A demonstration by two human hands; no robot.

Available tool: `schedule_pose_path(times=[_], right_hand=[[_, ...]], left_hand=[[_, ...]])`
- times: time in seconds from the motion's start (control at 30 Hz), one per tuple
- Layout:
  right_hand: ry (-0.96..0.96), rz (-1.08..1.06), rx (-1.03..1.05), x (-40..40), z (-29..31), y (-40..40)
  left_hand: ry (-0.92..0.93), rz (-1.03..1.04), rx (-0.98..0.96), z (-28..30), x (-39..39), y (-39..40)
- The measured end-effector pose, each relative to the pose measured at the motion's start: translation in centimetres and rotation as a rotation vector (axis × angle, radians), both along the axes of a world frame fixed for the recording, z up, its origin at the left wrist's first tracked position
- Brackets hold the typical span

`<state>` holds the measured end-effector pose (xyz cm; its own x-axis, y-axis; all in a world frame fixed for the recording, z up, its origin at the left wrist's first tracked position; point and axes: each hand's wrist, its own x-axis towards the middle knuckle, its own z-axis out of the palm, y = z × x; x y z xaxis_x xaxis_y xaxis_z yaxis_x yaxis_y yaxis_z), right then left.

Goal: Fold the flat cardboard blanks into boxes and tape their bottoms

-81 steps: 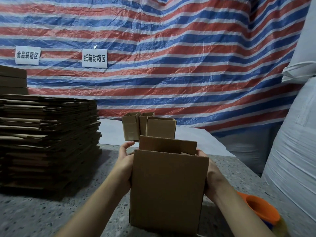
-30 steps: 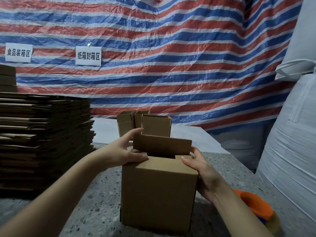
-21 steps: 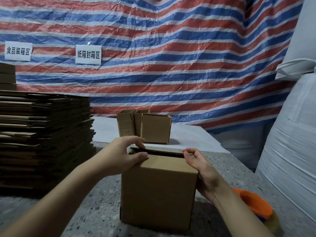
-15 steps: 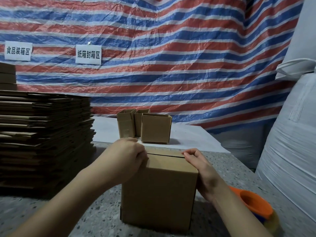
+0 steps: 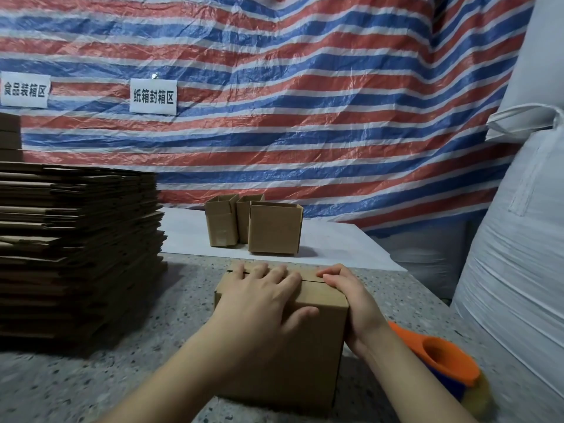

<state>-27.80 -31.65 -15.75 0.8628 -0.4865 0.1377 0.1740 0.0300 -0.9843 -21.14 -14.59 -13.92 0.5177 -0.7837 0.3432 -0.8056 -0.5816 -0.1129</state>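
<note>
A cardboard box (image 5: 283,340) stands on a speckled grey stone table (image 5: 91,389), right in front of the person, with its top flaps folded shut so that a thin seam runs across the top; nothing of its inside can be seen. The left hand (image 5: 259,300) lies flat on top of the box, fingers straight and spread across the seam, thumb resting on the near flap. The right hand (image 5: 354,303) is against the box's right side, its fingers curled over the top right edge and touching the flaps. The two hands are apart, one on each half of the box top. Farther back, three open-topped folded boxes (image 5: 274,228) stand close together on a white sheet (image 5: 341,242) that covers the far part of the table; two narrower ones sit side by side behind and to the left of a wider one, and their insides cannot be seen from this angle. To the left, a tall stack of flat cardboard blanks (image 5: 76,248) rests on the table, too many to count. Near the right forearm, at the table's near right edge, lies one orange tape dispenser (image 5: 439,364), partly blurred. Behind everything hangs a red, white and blue striped tarpaulin (image 5: 305,102) carrying two white signs (image 5: 153,96) with black Chinese characters. At the right stands one large white woven bulk sack (image 5: 518,254).
</note>
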Motion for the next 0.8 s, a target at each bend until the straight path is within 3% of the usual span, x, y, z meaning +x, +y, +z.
schedule_pose_path(times=[0.17,0.27,0.37,0.5,0.6,0.7,0.8], right_hand=[[0.008,0.04,-0.03,-0.5,0.1,-1.0],[0.093,-0.128,-0.242,-0.9,0.4,-3.4],[0.369,-0.315,-0.646,-2.3,0.6,-7.6],[1.002,-0.282,-1.181,-5.2,0.0,-11.5],[1.181,-0.251,-1.195,-7.2,-1.1,-12.5],[1.194,-0.244,-1.136,-8.2,-1.9,-12.6],[1.21,-0.272,-1.225,-8.7,-2.7,-11.6]], left_hand=[[-0.038,-0.028,0.007,-0.1,0.4,-0.1],[-0.03,-0.03,-0.013,0.0,0.5,0.0],[-0.027,-0.031,-0.007,-0.1,0.7,-0.1],[-0.037,-0.035,0.005,-0.4,1.2,-0.3],[-0.042,-0.026,0.01,-0.4,1.1,-0.3],[-0.05,-0.024,-0.011,-0.3,1.0,-0.3],[-0.063,-0.034,-0.022,-0.1,0.6,-0.2]])
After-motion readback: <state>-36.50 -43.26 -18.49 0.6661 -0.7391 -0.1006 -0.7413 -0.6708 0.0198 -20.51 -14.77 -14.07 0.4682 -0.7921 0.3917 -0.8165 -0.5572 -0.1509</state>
